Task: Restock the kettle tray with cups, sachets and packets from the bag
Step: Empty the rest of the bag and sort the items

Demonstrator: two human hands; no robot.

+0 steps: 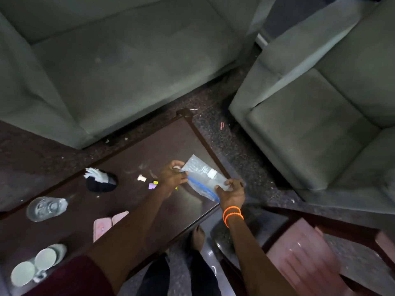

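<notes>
A clear zip bag (201, 176) with a blue seal strip lies near the right end of the dark glass table (132, 159). My left hand (173, 175) pinches the bag's mouth at its left corner. My right hand (232, 192), with orange bands on the wrist, grips the mouth's right corner. A small white item (212, 173) shows inside the bag. Two pale cups (46, 258) (22, 273) stand at the table's near left. A small white packet (141, 178) and a purple and yellow sachet (153, 185) lie left of my left hand.
A clear glass piece (46, 208) and a black object with white cloth (101, 180) sit on the table's left half. A pink item (106, 224) shows through the glass. Grey sofas (128, 60) (320, 124) stand behind and to the right. A dark wooden stand (299, 261) is at lower right.
</notes>
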